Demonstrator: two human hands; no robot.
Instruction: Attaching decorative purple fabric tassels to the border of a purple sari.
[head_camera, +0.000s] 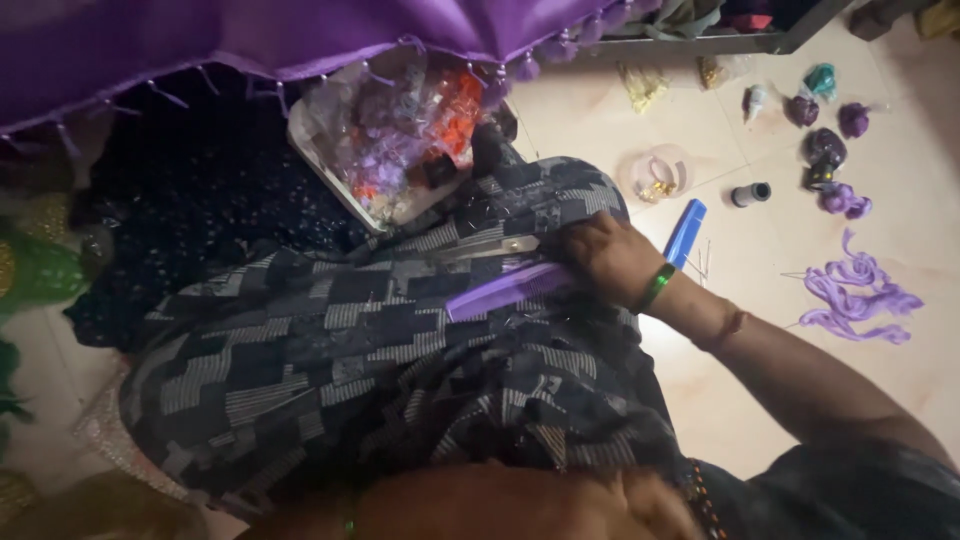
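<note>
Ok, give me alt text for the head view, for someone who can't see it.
The right hand rests on a purple comb and scissors lying on dark patterned cloth. The left hand is at the bottom edge. A blue comb, purple thread and a tray of beads lie around.

A purple comb (505, 290) is gripped in the right hand (610, 258) over a dark patterned cloth (380, 370), with metal scissors (490, 247) lying just beside it. The left hand (520, 505) is pressed on the cloth's near edge. A tray of beads (400, 140) is tucked under purple fabric (200, 40), and purple thread (860, 290) is scattered on the floor (740, 400).
</note>
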